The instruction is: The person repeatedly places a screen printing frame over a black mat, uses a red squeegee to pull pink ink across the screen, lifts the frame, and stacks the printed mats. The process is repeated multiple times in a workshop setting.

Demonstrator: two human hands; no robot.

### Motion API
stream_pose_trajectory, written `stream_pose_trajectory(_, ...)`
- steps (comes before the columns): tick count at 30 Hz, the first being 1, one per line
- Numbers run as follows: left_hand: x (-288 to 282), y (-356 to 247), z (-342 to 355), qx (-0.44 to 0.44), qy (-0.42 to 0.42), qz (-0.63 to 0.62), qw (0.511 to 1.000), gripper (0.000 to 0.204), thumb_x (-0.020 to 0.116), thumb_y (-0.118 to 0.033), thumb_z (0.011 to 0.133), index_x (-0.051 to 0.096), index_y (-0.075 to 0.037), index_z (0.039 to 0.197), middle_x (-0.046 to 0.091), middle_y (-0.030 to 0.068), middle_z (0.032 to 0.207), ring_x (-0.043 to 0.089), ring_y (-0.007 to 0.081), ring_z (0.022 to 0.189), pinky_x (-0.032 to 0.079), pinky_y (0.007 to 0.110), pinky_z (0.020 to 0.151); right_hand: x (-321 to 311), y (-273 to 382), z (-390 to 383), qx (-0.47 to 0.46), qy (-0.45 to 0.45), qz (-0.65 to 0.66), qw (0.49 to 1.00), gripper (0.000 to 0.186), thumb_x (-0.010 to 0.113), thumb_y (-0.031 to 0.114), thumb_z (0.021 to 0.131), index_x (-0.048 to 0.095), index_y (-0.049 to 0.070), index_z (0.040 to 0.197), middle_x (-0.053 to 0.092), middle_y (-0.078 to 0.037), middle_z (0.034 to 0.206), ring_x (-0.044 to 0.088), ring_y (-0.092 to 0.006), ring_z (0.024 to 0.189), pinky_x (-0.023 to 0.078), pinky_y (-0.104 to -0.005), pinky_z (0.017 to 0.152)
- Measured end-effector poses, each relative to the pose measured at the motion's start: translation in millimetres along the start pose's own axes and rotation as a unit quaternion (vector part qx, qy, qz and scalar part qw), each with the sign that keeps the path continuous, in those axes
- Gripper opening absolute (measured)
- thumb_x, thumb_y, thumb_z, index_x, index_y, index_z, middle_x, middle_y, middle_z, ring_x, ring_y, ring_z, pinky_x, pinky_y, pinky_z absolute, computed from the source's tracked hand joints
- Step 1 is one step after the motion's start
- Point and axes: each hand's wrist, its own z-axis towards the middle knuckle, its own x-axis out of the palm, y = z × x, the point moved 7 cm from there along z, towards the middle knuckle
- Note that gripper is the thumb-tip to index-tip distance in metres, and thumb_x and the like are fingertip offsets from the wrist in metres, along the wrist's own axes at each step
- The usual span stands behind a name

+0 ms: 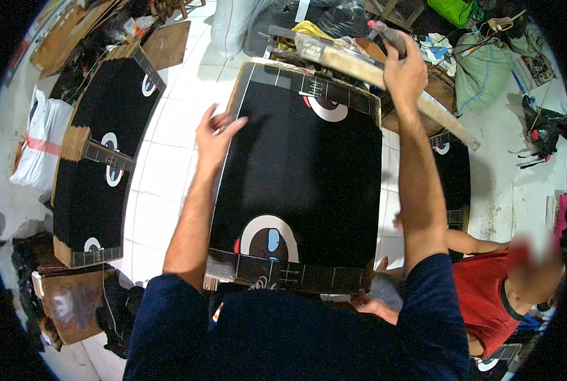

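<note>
A black panel (302, 171) with printed cartoon eyes in white, brown and red lies on a raised board in front of me. Dark, line-marked strips (321, 274) cross its near and far ends. My left hand (215, 136) hovers by the board's left edge, fingers apart and holding nothing. Beyond the far right corner, my right hand (405, 70) is closed round a short grey-brown handle (394, 41) with a pinkish end. A long pale wooden bar (353, 63) slants behind that hand; whether the handle joins it, I cannot tell.
More black printed panels (105, 209) stand on boards at the left, with another (452, 178) at the right. A person in a red top (486, 298) is close at my right. Sacks (486, 70) and clutter line the far side; white tiles (162, 165) floor the aisle.
</note>
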Motion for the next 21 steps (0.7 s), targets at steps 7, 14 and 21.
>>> stream_pose_trajectory(7,-285.6,303.4,-269.0,-0.337,0.141,0.505,0.782,0.045,0.061,-0.045,0.098,0.079,-0.004,0.106,0.074,0.0203,0.081,0.073,0.0288,0.074,0.056,0.043,0.074,11.7,-13.9,73.8,0.036,0.041,-0.079,0.995,0.035,0.07,0.037,0.093,0.071,0.022,0.125,0.076,-0.009,0.112,0.072,-0.0338,0.105,0.055,-0.0445,0.089)
stream_pose_trajectory(14,-326.2,317.2,-444.3,-0.432,-0.135,0.204,0.868,0.042,0.077,-0.029,0.094,0.074,0.004,0.12,0.078,0.0134,0.107,0.07,0.018,0.098,0.055,0.034,0.09,28.1,-59.8,125.5,0.059,0.05,-0.134,0.988,0.049,0.07,0.052,0.092,0.07,0.025,0.132,0.074,-0.011,0.123,0.069,-0.0335,0.116,0.052,-0.0426,0.097)
stream_pose_trajectory(21,-323.0,270.5,-405.7,-0.366,-0.052,0.408,0.835,0.041,0.074,-0.04,0.091,0.078,-0.005,0.114,0.076,0.0191,0.107,0.071,0.0361,0.109,0.055,0.045,0.094,40.2,-110.8,163.3,0.041,0.071,-0.21,0.974,0.068,0.067,0.063,0.09,0.062,0.023,0.144,0.068,-0.013,0.135,0.066,-0.0327,0.119,0.048,-0.0441,0.103)
